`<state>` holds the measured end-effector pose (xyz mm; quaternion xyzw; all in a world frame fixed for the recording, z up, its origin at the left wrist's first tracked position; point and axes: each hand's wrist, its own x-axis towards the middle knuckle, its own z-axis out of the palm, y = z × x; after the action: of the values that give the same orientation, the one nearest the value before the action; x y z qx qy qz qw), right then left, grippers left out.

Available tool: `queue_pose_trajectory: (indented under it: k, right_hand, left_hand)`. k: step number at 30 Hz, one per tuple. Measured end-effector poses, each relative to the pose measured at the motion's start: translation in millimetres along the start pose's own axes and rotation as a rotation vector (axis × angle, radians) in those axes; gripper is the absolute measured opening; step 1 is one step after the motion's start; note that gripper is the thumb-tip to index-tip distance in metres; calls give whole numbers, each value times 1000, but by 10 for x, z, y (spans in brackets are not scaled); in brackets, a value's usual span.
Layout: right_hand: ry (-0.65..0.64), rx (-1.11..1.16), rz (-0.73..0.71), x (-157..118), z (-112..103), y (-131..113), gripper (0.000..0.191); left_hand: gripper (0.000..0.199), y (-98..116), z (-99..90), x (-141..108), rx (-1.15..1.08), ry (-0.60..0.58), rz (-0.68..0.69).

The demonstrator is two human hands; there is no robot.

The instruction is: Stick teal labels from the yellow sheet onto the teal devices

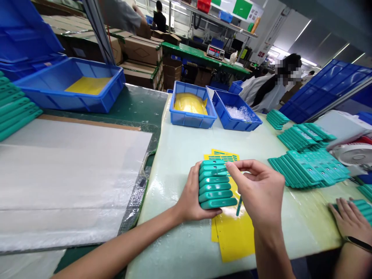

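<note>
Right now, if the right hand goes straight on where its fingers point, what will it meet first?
The right hand would probably meet the green stack held in the left hand; its fingertips look almost against it, though depth is unclear.

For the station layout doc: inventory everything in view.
Worktable: one, pale green, centre
Held cases: about seven, green, left hand
Loose strip: one, green, beside right hand
Sticker sheets: several, yellow, below hands
Stacked cases: many, green, right and left
Open bins: three large, blue, midground
Crates: several, blue, both sides
Board: one, whitish, left
Cardboard boxes: many, brown, rear left
Digital scale: one, whitish, rear
Fan: one, white, right edge
People: at least three, mixed clothing, rear, right
Left hand: one, bare, around cases
Right hand: one, bare, beside cases
</note>
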<state>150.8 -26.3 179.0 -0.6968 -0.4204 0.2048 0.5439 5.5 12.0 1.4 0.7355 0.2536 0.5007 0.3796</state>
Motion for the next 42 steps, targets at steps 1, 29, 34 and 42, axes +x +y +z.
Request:
queue_pose_trajectory:
  k: [1, 29, 34, 42]
  right_hand:
    - [-10, 3, 12, -11, 18, -1, 36]
    - [-144, -580, -318, 251, -201, 11, 24]
    - [-169, -92, -185, 435, -478, -33, 32]
    - [-65, 145, -335, 419, -247, -3, 9]
  left_hand:
    - [152, 6, -1, 5, -4, 2, 2]
    - [154, -13, 7, 1, 44, -9, 15]
    - [147, 31, -5, 33, 17, 2, 43]
    - [149, 2, -2, 19, 12, -9, 36]
